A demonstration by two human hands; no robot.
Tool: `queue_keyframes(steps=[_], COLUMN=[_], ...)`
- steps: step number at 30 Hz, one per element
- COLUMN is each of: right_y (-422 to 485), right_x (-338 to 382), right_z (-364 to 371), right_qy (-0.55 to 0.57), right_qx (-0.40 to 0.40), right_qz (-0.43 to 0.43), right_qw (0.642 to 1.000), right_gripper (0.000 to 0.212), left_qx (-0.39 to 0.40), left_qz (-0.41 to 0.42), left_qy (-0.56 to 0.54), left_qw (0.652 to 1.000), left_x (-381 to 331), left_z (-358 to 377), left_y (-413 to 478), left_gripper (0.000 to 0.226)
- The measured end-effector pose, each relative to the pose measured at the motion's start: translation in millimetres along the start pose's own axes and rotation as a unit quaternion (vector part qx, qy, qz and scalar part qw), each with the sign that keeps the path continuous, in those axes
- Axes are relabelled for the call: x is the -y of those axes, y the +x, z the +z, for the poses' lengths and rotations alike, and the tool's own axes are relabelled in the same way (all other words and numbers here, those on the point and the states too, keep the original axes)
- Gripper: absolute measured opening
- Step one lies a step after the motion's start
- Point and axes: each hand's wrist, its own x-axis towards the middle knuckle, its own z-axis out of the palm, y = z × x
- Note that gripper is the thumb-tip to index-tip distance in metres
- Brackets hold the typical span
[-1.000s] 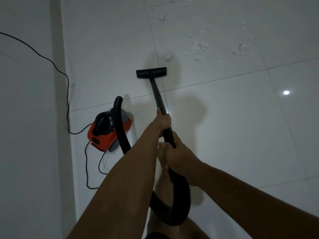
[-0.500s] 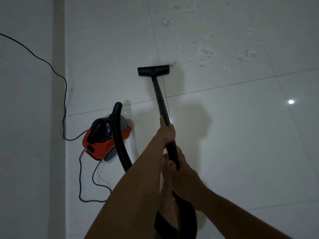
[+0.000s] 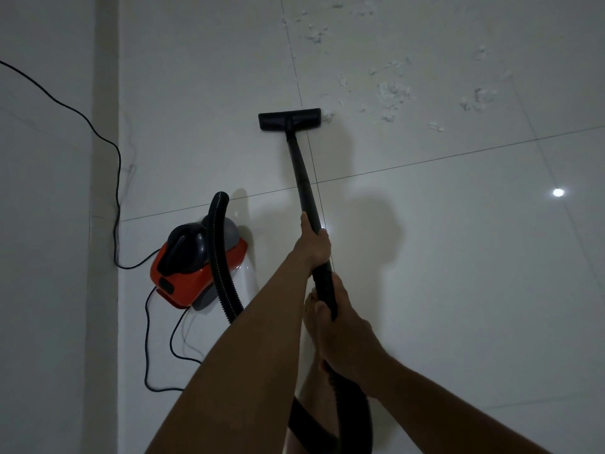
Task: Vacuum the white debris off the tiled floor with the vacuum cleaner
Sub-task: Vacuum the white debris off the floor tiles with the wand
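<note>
A black vacuum wand (image 3: 302,176) runs from my hands up to its flat floor nozzle (image 3: 289,119), which lies on the white tiled floor (image 3: 458,257). My left hand (image 3: 312,245) grips the wand higher up; my right hand (image 3: 343,329) grips the handle end where the ribbed hose (image 3: 222,257) joins. White debris (image 3: 394,93) is scattered on the tile beyond and to the right of the nozzle, and one fleck touches the nozzle's right end. The red and black vacuum cleaner body (image 3: 196,267) sits on the floor to the left.
A white wall (image 3: 49,224) runs along the left. A black power cord (image 3: 114,178) trails from it down to the vacuum body and loops on the floor. My bare foot (image 3: 314,388) stands under my arms. A lamp reflection (image 3: 558,192) glints at right.
The nozzle has slid forward and rightward to the nearest fleck of debris. Both hands keep the same grip on the wand.
</note>
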Motion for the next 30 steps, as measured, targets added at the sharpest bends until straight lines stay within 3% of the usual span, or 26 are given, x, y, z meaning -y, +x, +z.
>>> queue_keyframes(steps=[30], right_y=[87], right_x=[74], right_z=[-36], right_qy=[-0.021], right_qx=[0.021], right_qz=[0.015], right_qw=[0.999], right_gripper=[0.061], left_qx=[-0.007], left_qz=[0.000], left_qy=[0.004], left_qw=[1.000], left_x=[-79], left_z=[-36], left_y=[86], left_gripper=[0.068])
